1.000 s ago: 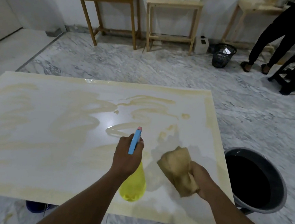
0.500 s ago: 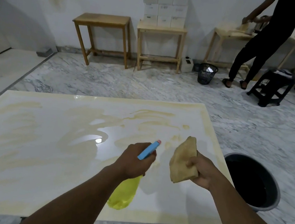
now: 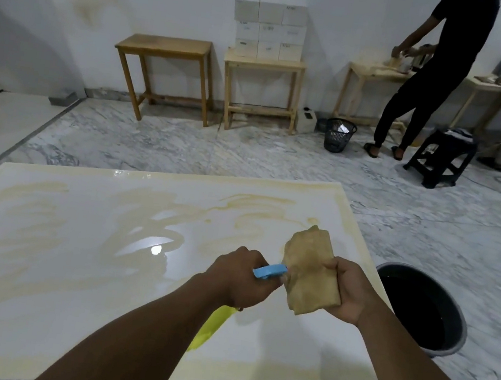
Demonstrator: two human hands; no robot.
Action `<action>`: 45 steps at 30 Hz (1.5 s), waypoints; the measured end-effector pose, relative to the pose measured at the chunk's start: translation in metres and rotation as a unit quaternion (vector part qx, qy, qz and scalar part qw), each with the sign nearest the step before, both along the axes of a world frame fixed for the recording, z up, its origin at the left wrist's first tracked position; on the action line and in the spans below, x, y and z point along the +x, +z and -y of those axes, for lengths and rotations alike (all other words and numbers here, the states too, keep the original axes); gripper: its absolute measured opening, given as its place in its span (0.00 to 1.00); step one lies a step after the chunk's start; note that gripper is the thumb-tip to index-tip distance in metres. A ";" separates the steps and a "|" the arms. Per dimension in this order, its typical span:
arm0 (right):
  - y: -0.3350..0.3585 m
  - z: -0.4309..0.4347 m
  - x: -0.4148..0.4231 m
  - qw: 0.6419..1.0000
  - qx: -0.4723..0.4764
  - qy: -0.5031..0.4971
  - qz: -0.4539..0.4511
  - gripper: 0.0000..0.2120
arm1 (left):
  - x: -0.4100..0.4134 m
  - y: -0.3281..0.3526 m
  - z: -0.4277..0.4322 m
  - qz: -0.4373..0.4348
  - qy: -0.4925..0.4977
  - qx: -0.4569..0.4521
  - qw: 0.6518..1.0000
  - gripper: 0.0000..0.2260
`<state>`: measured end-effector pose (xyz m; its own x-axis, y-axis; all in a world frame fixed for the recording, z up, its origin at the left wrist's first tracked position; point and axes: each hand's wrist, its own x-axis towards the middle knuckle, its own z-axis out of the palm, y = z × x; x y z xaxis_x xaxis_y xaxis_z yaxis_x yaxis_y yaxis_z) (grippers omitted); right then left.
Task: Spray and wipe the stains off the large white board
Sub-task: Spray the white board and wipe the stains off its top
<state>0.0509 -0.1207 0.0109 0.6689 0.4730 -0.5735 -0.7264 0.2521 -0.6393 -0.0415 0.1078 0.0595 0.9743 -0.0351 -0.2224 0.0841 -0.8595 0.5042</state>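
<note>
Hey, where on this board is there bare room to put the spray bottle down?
The left half of the board, from its edge to your left hand, holds only stains. The far strip beyond the cloth is bare too. Crowded: the near right, where your right hand, spray bottle and cloth meet, by the bucket.

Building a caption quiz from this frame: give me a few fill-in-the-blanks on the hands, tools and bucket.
1. The left hand grips a spray bottle with a yellow body and a ____ head.
2. The right hand holds a brown cloth above the stained board; the bottle's head points toward the ____.
3. A black bucket stands on the floor off the board's ____ edge.
Missing words: blue; cloth; right.
</note>
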 end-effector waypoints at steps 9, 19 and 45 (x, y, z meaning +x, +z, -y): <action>-0.034 -0.010 0.077 0.993 -0.088 0.076 0.013 0.20 | 0.074 -0.022 -0.003 -0.026 0.018 0.010 0.999 0.23; -0.073 -0.028 0.320 0.897 -0.356 0.204 0.166 0.18 | 0.191 -0.062 -0.036 -0.010 0.157 -0.042 0.987 0.22; -0.226 -0.079 0.084 0.556 -0.561 0.313 0.527 0.32 | 0.084 -0.080 -0.071 0.015 0.205 -0.076 0.976 0.22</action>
<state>0.1349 -0.0415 -0.2155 0.8193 0.5420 -0.1870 0.4803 -0.8270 -0.2923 0.0423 0.1784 -0.0206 0.9192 0.3294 -0.2156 0.3887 -0.6722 0.6302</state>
